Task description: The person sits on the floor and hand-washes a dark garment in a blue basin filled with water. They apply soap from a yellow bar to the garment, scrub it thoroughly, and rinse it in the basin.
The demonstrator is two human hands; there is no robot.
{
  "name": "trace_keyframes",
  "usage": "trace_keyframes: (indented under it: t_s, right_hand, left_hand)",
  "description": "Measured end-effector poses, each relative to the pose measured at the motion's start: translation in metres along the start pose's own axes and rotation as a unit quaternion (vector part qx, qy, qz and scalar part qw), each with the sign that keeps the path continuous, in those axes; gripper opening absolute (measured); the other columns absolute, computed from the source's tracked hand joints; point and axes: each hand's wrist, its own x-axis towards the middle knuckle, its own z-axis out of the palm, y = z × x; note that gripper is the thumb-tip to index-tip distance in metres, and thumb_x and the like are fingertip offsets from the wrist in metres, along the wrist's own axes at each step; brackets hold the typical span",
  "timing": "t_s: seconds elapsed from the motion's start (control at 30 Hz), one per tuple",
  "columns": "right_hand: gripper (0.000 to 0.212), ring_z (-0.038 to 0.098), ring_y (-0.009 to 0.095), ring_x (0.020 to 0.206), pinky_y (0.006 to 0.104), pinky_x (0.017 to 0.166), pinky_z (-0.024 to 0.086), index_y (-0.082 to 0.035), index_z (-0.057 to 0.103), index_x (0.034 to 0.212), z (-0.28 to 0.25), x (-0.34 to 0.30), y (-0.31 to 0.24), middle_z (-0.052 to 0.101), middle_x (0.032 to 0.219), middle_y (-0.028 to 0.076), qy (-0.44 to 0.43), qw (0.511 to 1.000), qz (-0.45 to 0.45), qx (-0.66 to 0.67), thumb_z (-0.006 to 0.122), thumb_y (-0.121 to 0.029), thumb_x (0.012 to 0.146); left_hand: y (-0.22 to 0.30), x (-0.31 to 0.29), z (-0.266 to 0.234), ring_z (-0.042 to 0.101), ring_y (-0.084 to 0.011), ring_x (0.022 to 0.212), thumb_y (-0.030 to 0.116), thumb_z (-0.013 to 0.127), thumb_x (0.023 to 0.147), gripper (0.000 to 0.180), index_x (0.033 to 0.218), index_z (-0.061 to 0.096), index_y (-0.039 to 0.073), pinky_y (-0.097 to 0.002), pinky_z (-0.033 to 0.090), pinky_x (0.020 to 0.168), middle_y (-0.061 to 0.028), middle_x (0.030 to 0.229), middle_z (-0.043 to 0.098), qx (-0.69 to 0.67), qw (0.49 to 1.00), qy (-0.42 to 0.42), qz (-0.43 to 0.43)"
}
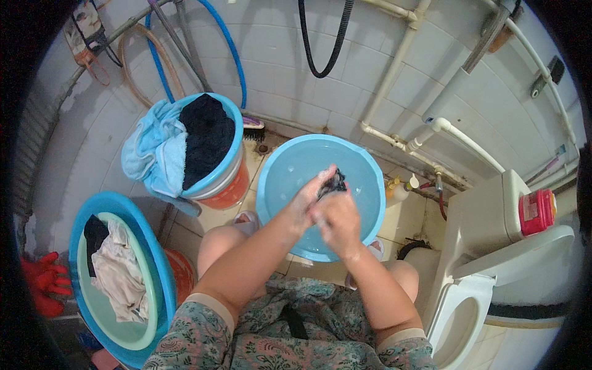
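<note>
Both my hands meet over a light blue basin (269,213) on the floor in front of me, with water in it. Between them is a small bunched black cloth (333,183), mostly covered by fingers, so its kind does not show. My left hand (313,192) is wet with suds, its fingers pressed along the cloth. Across it lies my right hand (338,216), curled closed against the cloth and the left palm. Both hands are above the water, near the middle of the basin.
At left, a blue tub (161,290) holds a pale green basin (148,336) with white and black clothes. Behind it, a bucket (228,188) carries a light blue towel (154,148) and black cloth (208,139). Bottles (399,193), a brush (253,131) and a toilet (465,302) stand nearby.
</note>
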Motion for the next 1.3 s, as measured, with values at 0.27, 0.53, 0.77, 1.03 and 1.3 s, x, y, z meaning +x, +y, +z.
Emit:
trace_keyframes:
  t_s: [0.27, 0.53, 0.77, 1.03, 1.3]
  right_hand:
    - [0.014, 0.055, 0.032, 0.076, 0.0402, 0.067, 0.044, -0.005, 0.059, 0.074, 0.016, -0.008, 0.04, 0.059, 0.079, 0.014, 0.066, 0.973, 0.219, -0.027, 0.064, -0.017, 0.078]
    - [0.049, 0.044, 0.036, 0.109, 0.0452, 0.091, 0.037, -0.011, 0.054, 0.116, 0.022, -0.053, 0.111, 0.046, 0.12, 0.018, -0.071, 0.894, 0.407, -0.174, 0.07, -0.03, 0.073]
    - [0.07, 0.024, 0.036, 0.129, 0.0606, 0.097, 0.025, -0.024, 0.039, 0.133, 0.041, -0.064, 0.091, 0.026, 0.14, 0.012, -0.362, 0.801, 0.331, -0.345, 0.068, -0.023, 0.07]
    - [0.043, 0.04, 0.028, 0.122, 0.0494, 0.101, 0.029, -0.019, 0.047, 0.127, 0.049, -0.088, 0.105, 0.041, 0.134, 0.011, -0.443, 0.754, 0.378, -0.304, 0.043, -0.028, 0.085]
    - [0.029, 0.058, 0.034, 0.096, 0.0369, 0.085, 0.043, -0.003, 0.061, 0.101, 0.035, -0.072, 0.133, 0.063, 0.096, 0.022, -0.099, 0.84, 0.534, 0.011, 0.053, -0.018, 0.077]
  left_hand:
    - [-0.031, 0.01, -0.019, 0.059, -0.0191, 0.091, 0.034, 0.04, 0.095, 0.031, 0.106, 0.054, 0.009, -0.0373, 0.048, 0.083, -0.0059, 0.097, 0.061, -0.032, 0.995, 0.094, 0.024]
    - [-0.011, 0.034, -0.06, 0.049, -0.0336, 0.109, 0.019, 0.059, 0.081, 0.054, 0.128, 0.038, 0.005, -0.0427, 0.042, 0.091, -0.0194, 0.12, 0.047, 0.521, 0.778, 0.324, 0.136]
    - [-0.022, 0.039, -0.079, 0.036, -0.0353, 0.124, 0.018, 0.053, 0.08, 0.056, 0.134, 0.04, 0.014, -0.0486, 0.03, 0.1, -0.0215, 0.136, 0.034, 0.907, 0.377, 0.145, -0.115]
    - [-0.043, 0.041, -0.119, 0.037, -0.0244, 0.126, 0.03, 0.05, 0.083, 0.048, 0.13, 0.046, 0.018, -0.0447, 0.033, 0.1, -0.004, 0.138, 0.04, 0.952, 0.287, 0.097, -0.052]
    - [-0.041, 0.058, -0.12, 0.051, -0.0307, 0.11, 0.04, 0.039, 0.09, 0.044, 0.121, 0.053, 0.012, -0.0408, 0.037, 0.095, -0.013, 0.122, 0.054, 0.742, 0.636, 0.191, -0.094]
